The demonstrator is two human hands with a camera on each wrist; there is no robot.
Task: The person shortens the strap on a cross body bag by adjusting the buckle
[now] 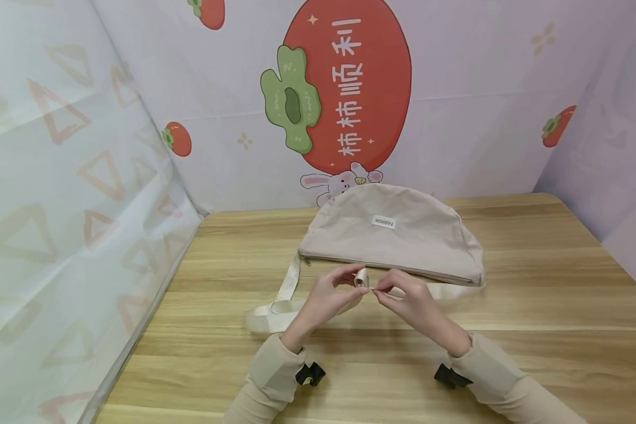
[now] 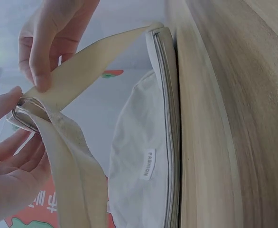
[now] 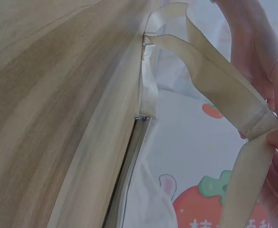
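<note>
A beige half-round bag point(image 1: 397, 238) lies on the wooden table with its long zippered edge toward me and a small "FASHION" label on its front. In front of it, my left hand point(image 1: 324, 296) pinches a folded part of the wide beige strap point(image 2: 75, 156), where a metal slider buckle point(image 2: 19, 110) shows at the fold. Close beside it, my right hand point(image 1: 414, 299) pinches the same strap between thumb and finger. From the right fingers, a stretch of strap point(image 3: 247, 175) runs to the bag's right end.
Another metal buckle point(image 1: 273, 307) sits on the strap loop at the left. The zipper pull point(image 1: 307, 261) hangs at the bag's left corner. A white cloth backdrop point(image 1: 233, 171) with persimmon prints stands behind the table point(image 1: 233, 247), and a cloth side wall rises at left.
</note>
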